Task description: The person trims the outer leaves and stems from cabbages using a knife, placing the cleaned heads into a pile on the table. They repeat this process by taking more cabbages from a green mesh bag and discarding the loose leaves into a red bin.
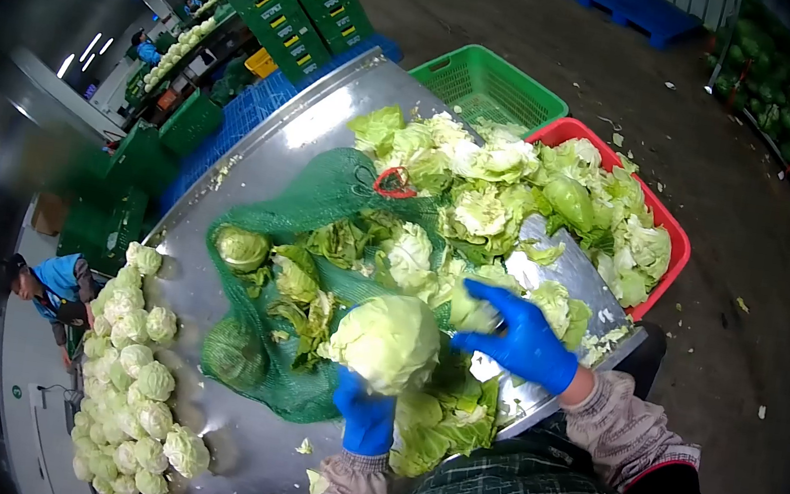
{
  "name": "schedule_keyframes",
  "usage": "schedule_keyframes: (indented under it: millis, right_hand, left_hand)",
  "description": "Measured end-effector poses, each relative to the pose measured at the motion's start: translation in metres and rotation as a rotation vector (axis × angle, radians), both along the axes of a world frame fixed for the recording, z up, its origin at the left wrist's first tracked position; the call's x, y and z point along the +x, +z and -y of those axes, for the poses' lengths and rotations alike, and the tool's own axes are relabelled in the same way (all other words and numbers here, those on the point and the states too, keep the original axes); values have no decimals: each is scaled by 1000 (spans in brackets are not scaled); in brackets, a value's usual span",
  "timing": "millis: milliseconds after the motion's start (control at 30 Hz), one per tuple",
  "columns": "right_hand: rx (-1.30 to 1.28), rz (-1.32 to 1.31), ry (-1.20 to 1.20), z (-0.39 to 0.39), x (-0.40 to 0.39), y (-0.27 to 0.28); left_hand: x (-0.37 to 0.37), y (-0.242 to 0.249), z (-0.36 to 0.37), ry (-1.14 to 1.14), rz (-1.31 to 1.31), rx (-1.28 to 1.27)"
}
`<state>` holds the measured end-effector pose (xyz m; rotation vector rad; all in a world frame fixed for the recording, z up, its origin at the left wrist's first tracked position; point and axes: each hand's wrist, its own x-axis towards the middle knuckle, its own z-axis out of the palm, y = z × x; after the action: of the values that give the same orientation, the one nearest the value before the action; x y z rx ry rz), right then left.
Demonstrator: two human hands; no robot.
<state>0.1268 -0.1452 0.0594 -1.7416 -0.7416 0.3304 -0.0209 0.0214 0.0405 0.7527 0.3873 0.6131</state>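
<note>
A trimmed pale-green cabbage [388, 343] rests in my left hand [364, 417], which wears a blue glove and supports it from below. My right hand [528, 342], also gloved in blue, is just right of the cabbage. Between its thumb and fingers is a blurred pale cabbage leaf [473, 311]. Under and beyond my hands a green mesh bag [296, 195] lies spread on the metal table [260, 455]. On the bag are loose leaves [298, 274] and an untrimmed cabbage [241, 249]. Another cabbage [235, 351] shows through the mesh.
Many trimmed cabbages [131, 362] are piled on the table's left. At the far side stand a red crate [679, 252] full of leaves and a green crate [528, 91]. Stacked green crates [278, 3] rise behind. A person [56, 290] in blue is at left.
</note>
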Motion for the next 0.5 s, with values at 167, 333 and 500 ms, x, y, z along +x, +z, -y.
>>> schedule_keyframes:
  millis: [167,333,500]
  right_hand:
    - [208,-31,99,-19,-28,9]
    - [224,37,-17,-22,-30,1]
    - [292,-418,11,-21,-31,-10]
  left_hand:
    - [18,-17,-3,51,-270,726]
    - [35,-2,5,-18,-256,263]
    - [16,-27,-9,-303,92,-539]
